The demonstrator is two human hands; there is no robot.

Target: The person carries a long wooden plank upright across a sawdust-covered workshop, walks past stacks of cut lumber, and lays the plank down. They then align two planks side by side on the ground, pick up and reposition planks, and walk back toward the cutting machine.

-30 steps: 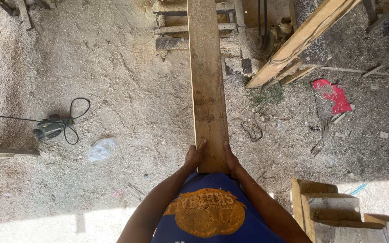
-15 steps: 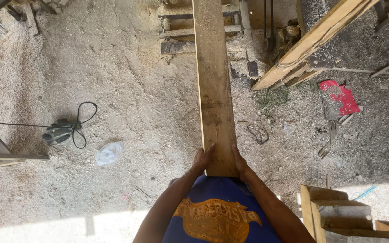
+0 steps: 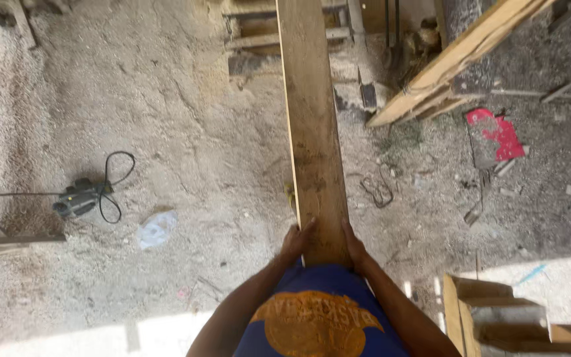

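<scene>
the sawdust-covered ground [image 3: 186, 132] fills the view, pale and rough, with a sunlit strip along the bottom edge. over it runs a long wooden plank [image 3: 312, 125], the largest thing in hand: it stretches from the person's waist straight away to the top of the frame, its near end level with the blue shirt [image 3: 322, 317], its far end out over a low timber frame [image 3: 259, 33]. to the right a second, lighter beam [image 3: 457, 59] lies slanted across dark debris. at the lower right corner stands a small wooden box [image 3: 490, 317], partly in sunlight. below the beam lies a red scrap [image 3: 497, 132], flat on the dirt. at the left a dark power tool [image 3: 77, 198] rests with its black cord [image 3: 117, 188] looped beside it, and near that a crumpled clear plastic bag [image 3: 155, 229]. the left hand [image 3: 297, 241] is wrapped on the plank's left edge, fingers curled over onto the top face; the right hand [image 3: 353, 244] clasps the right edge opposite it, both closed firmly on the near end. a small tangle of wire [image 3: 378, 188] lies just right of the plank.
</scene>
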